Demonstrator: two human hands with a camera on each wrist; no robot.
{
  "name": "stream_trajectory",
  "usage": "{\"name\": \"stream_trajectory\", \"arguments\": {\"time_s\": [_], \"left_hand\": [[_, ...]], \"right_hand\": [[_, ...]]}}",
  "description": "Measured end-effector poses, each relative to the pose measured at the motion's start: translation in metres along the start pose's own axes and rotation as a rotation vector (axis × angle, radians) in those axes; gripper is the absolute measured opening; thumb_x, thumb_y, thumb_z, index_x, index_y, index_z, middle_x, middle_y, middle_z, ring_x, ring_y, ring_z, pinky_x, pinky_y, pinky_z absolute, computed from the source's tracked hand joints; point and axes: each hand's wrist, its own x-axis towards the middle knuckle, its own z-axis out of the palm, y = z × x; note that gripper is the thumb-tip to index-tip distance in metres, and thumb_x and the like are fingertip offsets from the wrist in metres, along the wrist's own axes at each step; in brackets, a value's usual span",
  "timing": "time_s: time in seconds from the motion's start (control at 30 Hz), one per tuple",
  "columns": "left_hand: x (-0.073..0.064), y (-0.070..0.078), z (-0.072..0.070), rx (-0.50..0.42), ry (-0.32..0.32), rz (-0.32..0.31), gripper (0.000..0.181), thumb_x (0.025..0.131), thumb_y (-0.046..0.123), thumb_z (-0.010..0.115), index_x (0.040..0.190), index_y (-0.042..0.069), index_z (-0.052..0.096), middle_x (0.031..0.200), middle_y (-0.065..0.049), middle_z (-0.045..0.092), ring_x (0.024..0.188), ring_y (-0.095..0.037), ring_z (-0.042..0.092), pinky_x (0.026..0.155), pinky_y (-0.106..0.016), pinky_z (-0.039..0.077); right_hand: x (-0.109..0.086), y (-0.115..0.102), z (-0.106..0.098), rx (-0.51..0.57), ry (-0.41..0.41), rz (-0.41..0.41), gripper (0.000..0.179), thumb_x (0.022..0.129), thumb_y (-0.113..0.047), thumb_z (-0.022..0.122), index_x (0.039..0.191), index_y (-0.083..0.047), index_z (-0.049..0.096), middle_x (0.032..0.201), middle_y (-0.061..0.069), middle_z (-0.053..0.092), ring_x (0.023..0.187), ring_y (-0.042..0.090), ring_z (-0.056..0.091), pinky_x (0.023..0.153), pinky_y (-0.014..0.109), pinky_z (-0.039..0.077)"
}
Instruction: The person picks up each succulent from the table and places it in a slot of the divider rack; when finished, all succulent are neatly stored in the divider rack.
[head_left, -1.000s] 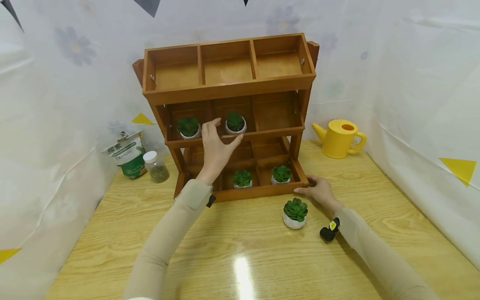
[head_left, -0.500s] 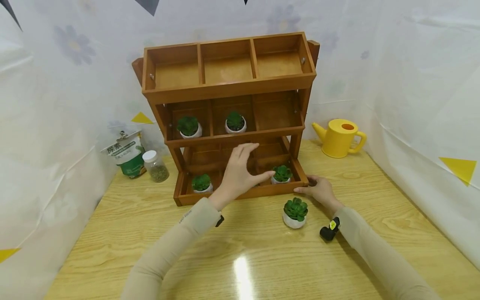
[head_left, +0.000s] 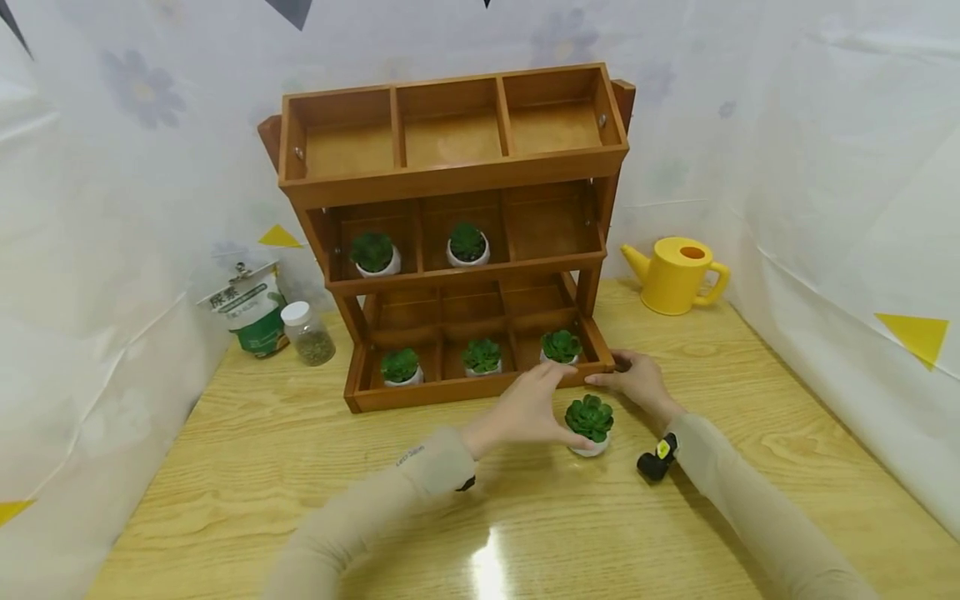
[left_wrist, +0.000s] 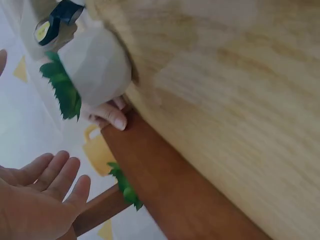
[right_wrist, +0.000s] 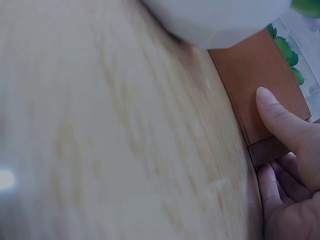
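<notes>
A potted succulent (head_left: pixel 589 418) in a white faceted pot stands on the table before the wooden tiered shelf (head_left: pixel 453 171). My left hand (head_left: pixel 525 410) comes up beside it, thumb and fingers spread; in the left wrist view the palm (left_wrist: pixel 30 205) holds nothing and the white pot (left_wrist: pixel 97 67) stands apart from it. With my right hand (head_left: pixel 640 387) I grip the right front corner of the shelf's lowest tier. In the right wrist view the thumb (right_wrist: pixel 280 114) presses the front board (right_wrist: pixel 255 82), and the other fingers bend at its end.
Three succulents sit in the lowest tier, including a left one (head_left: pixel 401 367); two more, one being the middle succulent (head_left: pixel 468 244), occupy the second tier. A yellow watering can (head_left: pixel 675 277) stands right. Left are a lidded jar (head_left: pixel 309 335) and a green-white bag (head_left: pixel 255 312).
My left hand has left the middle succulent on the second tier and moved down and right to the succulent on the table. My right hand has stayed at the shelf corner.
</notes>
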Motion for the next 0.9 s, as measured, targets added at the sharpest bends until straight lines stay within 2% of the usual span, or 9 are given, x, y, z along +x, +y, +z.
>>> {"name": "stream_trajectory", "arguments": {"time_s": [0.1,0.17,0.5,0.9], "left_hand": [[0.001,0.0,0.007,-0.038,-0.065,-0.013,0.099,0.068,0.058,0.079,0.143,0.007,0.04,0.139,-0.007,0.047,0.125,-0.023,0.05,0.102,-0.035,0.045],[0.002,0.0,0.011,-0.047,-0.084,-0.005,0.095,0.069,0.056,0.08,0.14,0.006,0.042,0.135,-0.007,0.05,0.121,-0.022,0.053,0.1,-0.031,0.046],[0.009,-0.005,0.021,-0.045,-0.097,-0.031,0.071,0.068,0.047,0.084,0.122,0.012,0.055,0.119,-0.002,0.057,0.109,-0.017,0.056,0.09,-0.025,0.049],[0.015,-0.009,0.03,-0.082,-0.099,-0.034,0.066,0.069,0.039,0.086,0.12,0.01,0.056,0.114,-0.002,0.063,0.099,-0.01,0.06,0.082,-0.017,0.049]], "right_hand": [[0.001,0.0,0.001,-0.016,0.013,-0.016,0.086,0.077,-0.048,0.077,0.14,0.002,0.045,0.138,0.024,0.05,0.127,0.041,0.046,0.105,0.054,0.038],[0.002,0.0,0.002,-0.017,0.014,-0.02,0.086,0.077,-0.047,0.077,0.14,0.002,0.046,0.138,0.024,0.051,0.127,0.041,0.046,0.105,0.054,0.037],[0.002,0.0,0.002,-0.013,0.02,-0.011,0.085,0.077,-0.046,0.078,0.139,0.002,0.046,0.137,0.024,0.051,0.127,0.041,0.046,0.105,0.054,0.037],[0.001,0.001,0.001,0.012,0.025,-0.019,0.084,0.075,-0.044,0.079,0.138,0.001,0.048,0.135,0.023,0.054,0.125,0.04,0.048,0.104,0.053,0.039]]}}
